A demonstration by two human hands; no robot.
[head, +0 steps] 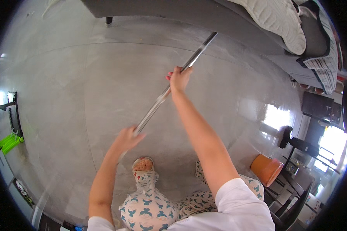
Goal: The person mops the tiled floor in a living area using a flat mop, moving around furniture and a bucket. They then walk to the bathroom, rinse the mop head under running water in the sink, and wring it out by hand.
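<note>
A long shiny metal pole [153, 109] runs slantwise across the view, from beside my left forearm up to the grey sofa's lower edge. Its far end is hidden under the sofa [167, 10]. My right hand [180, 79] is closed around the upper part of the pole. Lower down, my left hand [130, 138] is wrapped around the pole near its near end, slightly blurred. Below the hands are my patterned trouser legs and one foot in an open-toed slipper [143, 166].
An orange bucket [266, 170] stands at the right beside a black chair [295, 202]. A black upright appliance [303, 145] is behind it. A green and black wheeled item [11, 143] lies at far left. A striped blanket [324, 72] hangs off the sofa at upper right.
</note>
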